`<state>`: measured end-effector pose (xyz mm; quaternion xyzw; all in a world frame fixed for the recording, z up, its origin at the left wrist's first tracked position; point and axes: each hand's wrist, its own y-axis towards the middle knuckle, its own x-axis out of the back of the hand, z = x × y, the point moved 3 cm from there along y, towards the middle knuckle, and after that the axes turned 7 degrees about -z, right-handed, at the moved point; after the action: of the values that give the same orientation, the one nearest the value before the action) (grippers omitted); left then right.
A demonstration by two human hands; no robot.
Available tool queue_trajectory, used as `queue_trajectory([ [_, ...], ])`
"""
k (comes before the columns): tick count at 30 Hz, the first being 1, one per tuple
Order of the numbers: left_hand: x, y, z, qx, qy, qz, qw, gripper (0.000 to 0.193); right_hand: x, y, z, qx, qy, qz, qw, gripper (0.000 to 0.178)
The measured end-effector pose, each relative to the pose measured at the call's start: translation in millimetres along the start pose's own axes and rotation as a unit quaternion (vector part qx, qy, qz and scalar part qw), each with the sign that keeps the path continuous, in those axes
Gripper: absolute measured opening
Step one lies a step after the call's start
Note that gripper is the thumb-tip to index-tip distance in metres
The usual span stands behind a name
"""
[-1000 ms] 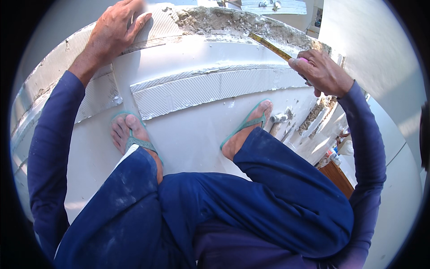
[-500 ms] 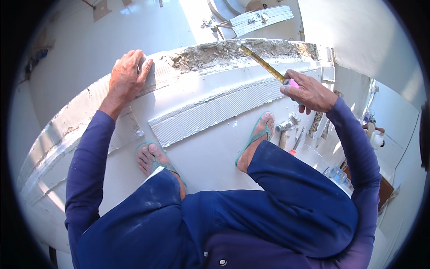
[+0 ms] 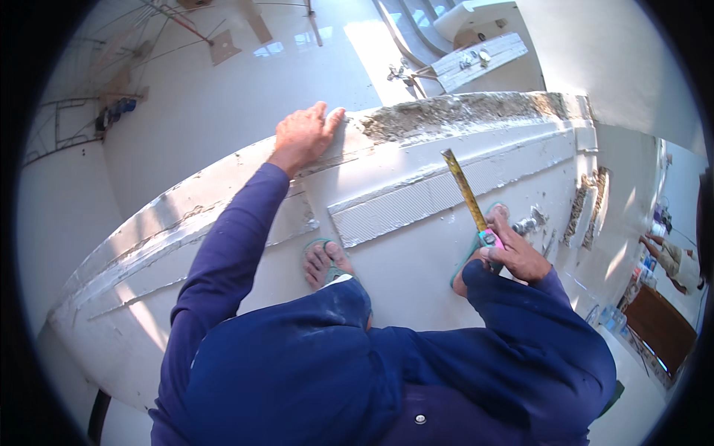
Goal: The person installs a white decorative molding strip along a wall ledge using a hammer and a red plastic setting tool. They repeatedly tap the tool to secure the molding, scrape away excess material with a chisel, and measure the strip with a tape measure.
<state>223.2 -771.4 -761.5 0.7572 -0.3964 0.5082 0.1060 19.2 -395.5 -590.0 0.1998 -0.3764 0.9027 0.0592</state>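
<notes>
My right hand (image 3: 518,256) is closed around a small pink and teal tape measure (image 3: 489,238), just above my right knee. Its yellow blade (image 3: 462,186) sticks out up and to the left, the tip over the white face of a curved ledge (image 3: 394,157). On the ledge's top edge rests my left hand (image 3: 306,137), thumb apart from the fingers, holding nothing. To its right runs a rough strip of bare mortar (image 3: 454,115). Below lies a combed, ridged band of white plaster (image 3: 416,201).
My sandalled feet stand on the white surface inside the ledge. A metal-headed tool (image 3: 526,223) lies beyond my right foot. Past the ledge is a lower floor with a plank platform (image 3: 480,62). Another person (image 3: 678,264) is at the far right, near a brown board (image 3: 658,327).
My right hand has come down toward my knee with the tape measure, and the blade's tip has left the rough mortar. The view has swung left; my left hand stays on the ledge.
</notes>
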Motion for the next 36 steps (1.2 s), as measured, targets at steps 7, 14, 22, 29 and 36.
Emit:
queue_trajectory([
  [7,8.0,-11.9,4.9,0.013,0.002,-0.034,0.999,0.062,-3.0,-7.1,57.8,-0.131,0.177,0.030,0.975,0.056],
  [14,12.0,-9.4,0.8,0.019,-0.020,-0.031,0.999,0.065,7.6,-29.9,81.2,-0.027,0.066,0.026,0.997,0.061],
  [22,8.9,-2.2,6.1,-0.007,0.018,-0.069,0.997,0.067,-9.1,-29.6,6.1,-0.077,-0.087,-0.113,0.987,0.058],
  [29,0.5,-5.9,-7.1,-0.013,0.001,-0.048,0.999,0.068,-53.4,-91.9,-120.5,-0.385,-0.191,-0.254,0.866,0.074],
  [36,-1.3,0.6,1.7,-0.014,0.001,-0.029,0.999,0.065,-63.3,-127.0,-191.4,-0.385,-0.100,-0.288,0.871,0.057],
])
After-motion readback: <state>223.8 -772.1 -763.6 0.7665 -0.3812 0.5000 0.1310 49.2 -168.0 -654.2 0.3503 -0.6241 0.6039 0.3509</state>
